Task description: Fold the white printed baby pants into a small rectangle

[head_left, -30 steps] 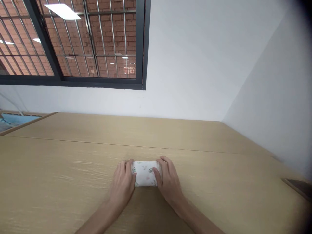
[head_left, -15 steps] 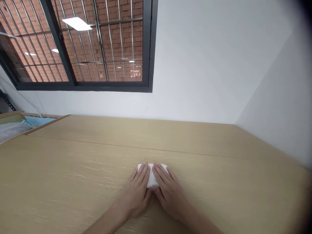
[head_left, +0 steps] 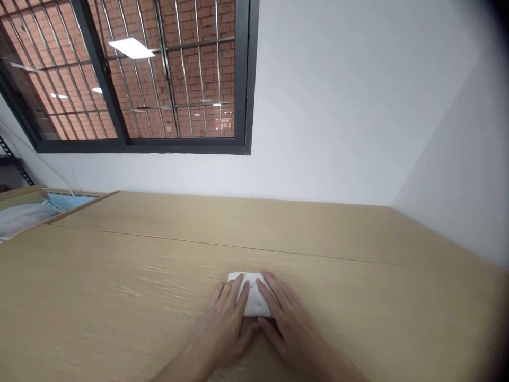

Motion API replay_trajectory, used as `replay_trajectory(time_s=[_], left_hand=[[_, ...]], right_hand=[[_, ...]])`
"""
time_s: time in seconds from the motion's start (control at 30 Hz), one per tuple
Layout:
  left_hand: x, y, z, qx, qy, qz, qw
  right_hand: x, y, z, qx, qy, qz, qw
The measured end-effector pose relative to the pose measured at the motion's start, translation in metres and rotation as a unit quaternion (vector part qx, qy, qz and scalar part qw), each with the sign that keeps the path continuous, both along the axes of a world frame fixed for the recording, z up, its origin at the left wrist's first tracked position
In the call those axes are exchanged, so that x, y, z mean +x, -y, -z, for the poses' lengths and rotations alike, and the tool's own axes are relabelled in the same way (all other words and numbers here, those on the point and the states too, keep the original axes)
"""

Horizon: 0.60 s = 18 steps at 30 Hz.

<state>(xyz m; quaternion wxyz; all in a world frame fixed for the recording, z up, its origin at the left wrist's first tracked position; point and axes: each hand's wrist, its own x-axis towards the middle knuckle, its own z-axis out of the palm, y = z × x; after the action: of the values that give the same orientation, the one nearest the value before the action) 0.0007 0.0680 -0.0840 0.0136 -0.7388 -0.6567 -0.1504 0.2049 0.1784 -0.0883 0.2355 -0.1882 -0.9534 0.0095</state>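
A small white folded cloth (head_left: pixel 253 296) with a faint print lies on the light wooden table (head_left: pixel 119 297), near its front middle. My left hand (head_left: pixel 228 326) rests flat on the cloth's left side, fingers stretched out. My right hand (head_left: pixel 286 323) lies flat on its right side, fingers also extended. The two hands sit side by side and cover most of the cloth; only a strip between the fingers and the far edge shows.
A seam runs across the table (head_left: pixel 278 250). At the far left stands a wooden box (head_left: pixel 27 212) with pale and blue fabric in it. White walls meet at the right; a barred window (head_left: pixel 159 79) is behind.
A second ago my hands held the patterned cloth at its two ends. They have come together over it, and it now looks narrower under my flat palms. The view has shifted slightly.
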Motion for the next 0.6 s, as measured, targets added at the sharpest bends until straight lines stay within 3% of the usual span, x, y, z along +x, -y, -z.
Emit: replay_trajectory(time_s=[0.37,0.6], left_hand=[[-0.004,-0.004,-0.016,-0.036,0.041,-0.010,0.998],[-0.009,-0.013,-0.043,-0.044,0.023,0.003,0.999]], right_hand=[[0.004,-0.013,-0.008,-0.170,-0.007,-0.004,0.985],[0.004,-0.014,-0.006,-0.165,-0.031,-0.019,0.986]])
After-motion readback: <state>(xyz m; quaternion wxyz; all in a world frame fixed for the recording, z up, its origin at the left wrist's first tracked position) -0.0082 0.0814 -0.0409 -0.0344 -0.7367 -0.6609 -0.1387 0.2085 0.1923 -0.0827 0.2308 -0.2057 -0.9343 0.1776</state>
